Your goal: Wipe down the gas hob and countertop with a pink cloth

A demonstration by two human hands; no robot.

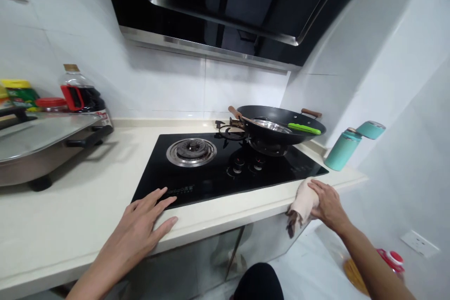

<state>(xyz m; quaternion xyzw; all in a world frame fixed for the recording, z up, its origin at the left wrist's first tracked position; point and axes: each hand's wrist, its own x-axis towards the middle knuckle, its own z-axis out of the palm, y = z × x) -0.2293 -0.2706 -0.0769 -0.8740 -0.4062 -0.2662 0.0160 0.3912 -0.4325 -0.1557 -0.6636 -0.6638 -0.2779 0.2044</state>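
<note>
My left hand [144,220] rests with fingers spread on the front left corner of the black glass cooktop [207,187] and the counter edge beside it. My right hand [326,204] grips a pale cloth [304,199], which lies over the counter's front edge near the cooktop's right corner. A dark, stained end of the cloth hangs below the edge. The left burner [191,151] is uncovered, and two knobs [238,165] sit near the cooktop's middle. A black wok [281,131] stands on the right burner, holding a green-handled utensil [304,128] and a wooden-handled one [235,112].
A turquoise bottle [342,150] with its lid flipped aside stands at the counter's right end. At left are a lidded electric pan [45,150] and a dark sauce bottle [84,91]. A black range hood [218,4] hangs above. A red-capped container [392,258] stands low at right.
</note>
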